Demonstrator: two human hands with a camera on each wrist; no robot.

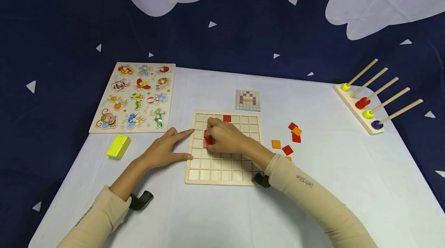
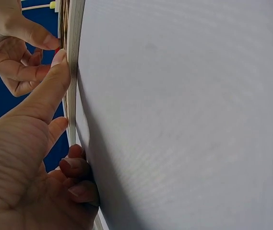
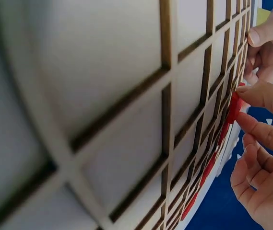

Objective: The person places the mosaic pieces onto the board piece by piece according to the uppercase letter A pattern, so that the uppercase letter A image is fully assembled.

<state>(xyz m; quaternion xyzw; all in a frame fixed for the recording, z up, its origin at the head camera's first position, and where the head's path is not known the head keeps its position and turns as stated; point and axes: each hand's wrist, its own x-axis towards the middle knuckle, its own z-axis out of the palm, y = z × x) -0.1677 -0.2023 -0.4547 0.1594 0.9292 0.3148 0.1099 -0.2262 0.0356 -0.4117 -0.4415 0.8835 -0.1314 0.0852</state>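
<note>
A wooden grid board [image 1: 217,180] lies flat on the white table. Near its left side my right hand [image 1: 226,136] pinches a red square tile [image 3: 235,106] between thumb and index finger, down at the grid's surface. Other red tiles sit in the grid; one red tile [image 1: 227,118] shows in the top row, and part of the rest is hidden behind the right hand. My left hand [image 1: 163,150] touches the board's left edge with its thumb and index finger spread apart. In the left wrist view its other fingers [image 2: 81,189] are bent beside the board.
Behind the board lies a pattern card [image 1: 247,100]. Loose red tiles [image 1: 287,150] and orange tiles [image 1: 276,144] are scattered to the right. An insect puzzle board [image 1: 146,97] and a yellow block [image 1: 118,146] are at left; a peg stand [image 1: 358,109] stands far right.
</note>
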